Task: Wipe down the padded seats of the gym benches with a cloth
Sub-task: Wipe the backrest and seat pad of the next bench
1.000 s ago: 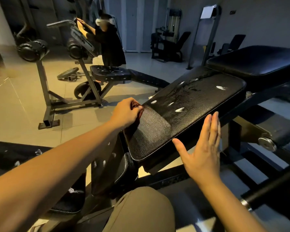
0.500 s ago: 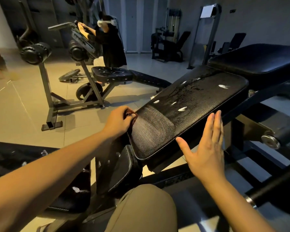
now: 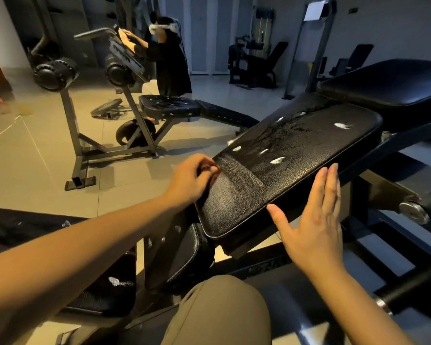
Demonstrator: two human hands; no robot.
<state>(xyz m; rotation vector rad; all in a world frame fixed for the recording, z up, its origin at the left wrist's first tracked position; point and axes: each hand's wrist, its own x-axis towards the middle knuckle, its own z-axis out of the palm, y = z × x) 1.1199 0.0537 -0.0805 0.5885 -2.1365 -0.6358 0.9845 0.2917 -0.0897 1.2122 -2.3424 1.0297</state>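
Your left hand is curled round a bunched reddish cloth, pressed at the edge of the seat pad just beyond your knuckles. Your right hand is flat, fingers straight, holding nothing, alongside the pad's other edge; I cannot tell whether it touches. The cloth may snag on the white torn patches beyond your left hand, or miss the wet-looking far end. Any lettering on the frame bar below is too faint to read.
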